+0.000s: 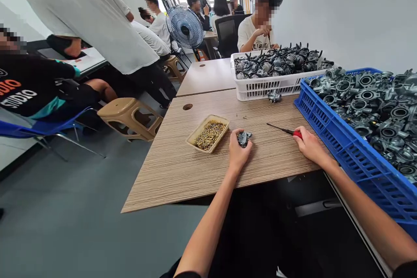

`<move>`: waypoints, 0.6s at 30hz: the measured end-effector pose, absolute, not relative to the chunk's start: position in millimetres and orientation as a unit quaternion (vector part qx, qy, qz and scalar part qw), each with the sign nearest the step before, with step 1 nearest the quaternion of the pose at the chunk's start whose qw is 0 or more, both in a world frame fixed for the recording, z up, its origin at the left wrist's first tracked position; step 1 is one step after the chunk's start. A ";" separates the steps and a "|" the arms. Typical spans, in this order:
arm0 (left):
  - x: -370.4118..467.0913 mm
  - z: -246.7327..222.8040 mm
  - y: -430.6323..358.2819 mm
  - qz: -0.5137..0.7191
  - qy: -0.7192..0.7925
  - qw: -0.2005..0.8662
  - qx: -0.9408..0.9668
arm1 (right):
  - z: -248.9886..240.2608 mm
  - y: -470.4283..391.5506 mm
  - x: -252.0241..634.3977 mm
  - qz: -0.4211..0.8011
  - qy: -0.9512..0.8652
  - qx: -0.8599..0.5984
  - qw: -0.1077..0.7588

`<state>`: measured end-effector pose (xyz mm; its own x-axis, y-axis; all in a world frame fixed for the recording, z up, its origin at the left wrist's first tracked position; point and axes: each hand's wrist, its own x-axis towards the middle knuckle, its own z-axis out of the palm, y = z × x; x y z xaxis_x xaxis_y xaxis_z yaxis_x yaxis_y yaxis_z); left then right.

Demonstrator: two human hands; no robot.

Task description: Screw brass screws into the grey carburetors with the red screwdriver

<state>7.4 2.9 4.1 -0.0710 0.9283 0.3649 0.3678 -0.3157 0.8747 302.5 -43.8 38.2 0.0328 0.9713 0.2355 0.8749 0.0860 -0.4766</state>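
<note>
My left hand (pixel 239 152) is wrapped round a small grey metal part (pixel 243 139), just above or on the wooden table (pixel 182 160). To its left stands a beige tray (pixel 190 140) of small brass-coloured pieces (pixel 210 135). On the right, my right hand (pixel 309 144) grips the red handle of a screwdriver (pixel 286 130), whose dark shaft points left toward the middle of the table. The blue crate (pixel 345 134), heaped with grey metal castings (pixel 368 95), is beside my right hand.
A white basket (pixel 260 89) of dark metal assemblies stands at the back, with one loose metal part (pixel 274 96) in front. Across the table a person (pixel 252 34) works with both hands. A beige stool (pixel 125 115), a fan (pixel 185 28) and other people are further left.
</note>
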 end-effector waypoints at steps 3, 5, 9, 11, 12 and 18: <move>7.8 3.6 3.2 0.519 0.515 0.269 0.627 | 73.1 -53.7 289.3 0.134 -0.733 -0.600 0.292; 7.9 3.2 3.5 0.519 0.512 0.269 0.629 | 90.6 -62.2 278.8 0.130 -0.749 -0.580 0.294; 7.9 2.6 4.2 0.521 0.508 0.270 0.630 | 102.2 -73.7 262.3 0.107 -0.765 -0.575 0.268; 7.8 2.6 4.2 0.523 0.505 0.268 0.631 | 99.6 -74.8 258.1 0.100 -0.770 -0.576 0.255; 7.8 2.7 4.2 0.524 0.503 0.267 0.633 | 97.6 -74.6 256.8 0.100 -0.772 -0.575 0.251; 7.7 4.9 3.5 0.522 0.497 0.268 0.640 | 90.0 -73.0 254.6 0.114 -0.770 -0.575 0.253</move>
<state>7.7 3.5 4.9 -0.0376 0.9151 0.4015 0.3558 -0.3632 0.8611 254.6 -73.0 90.0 -0.2116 0.9425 0.2588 0.8277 0.3137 -0.4654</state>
